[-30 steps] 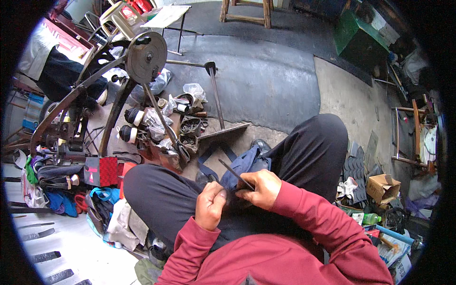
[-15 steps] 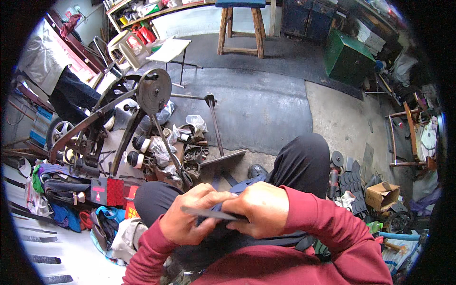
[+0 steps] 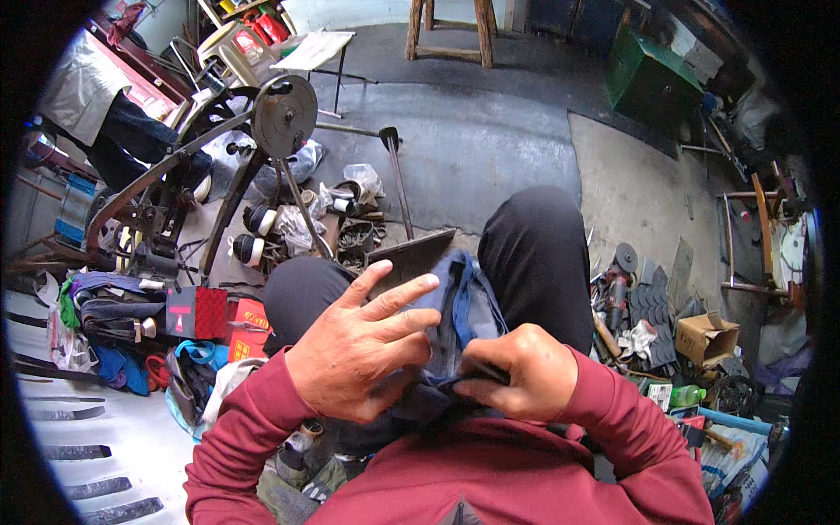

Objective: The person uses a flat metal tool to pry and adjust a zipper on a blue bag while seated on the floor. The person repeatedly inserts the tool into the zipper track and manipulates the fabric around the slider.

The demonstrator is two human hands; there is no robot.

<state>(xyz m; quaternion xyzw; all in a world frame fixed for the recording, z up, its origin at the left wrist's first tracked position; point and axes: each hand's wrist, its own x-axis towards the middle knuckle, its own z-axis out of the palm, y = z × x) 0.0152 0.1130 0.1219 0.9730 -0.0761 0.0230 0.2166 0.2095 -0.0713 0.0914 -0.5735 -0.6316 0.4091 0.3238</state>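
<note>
My right hand (image 3: 523, 374) is closed in front of my body, above my lap. A small dark end of a flat strip (image 3: 486, 372) pokes out between its thumb and fingers; the rest is hidden by the hand. My left hand (image 3: 360, 346) hovers beside it with fingers spread and holds nothing that I can see; its lower fingers and thumb are blurred. Blue and dark cloth (image 3: 468, 302) drapes between my knees, just beyond the hands.
Left of my knees stands a black iron machine with a round wheel (image 3: 284, 111). Bags and thread spools (image 3: 249, 249) lie by its legs. Dark strips (image 3: 79, 452) line a white surface at lower left. On the right are an angle grinder (image 3: 619, 284) and an open carton (image 3: 706, 339).
My hands have parted: the left let go of the dark flat strip and spread its fingers, while the right moved right and lower. The view has tipped down toward my lap.
</note>
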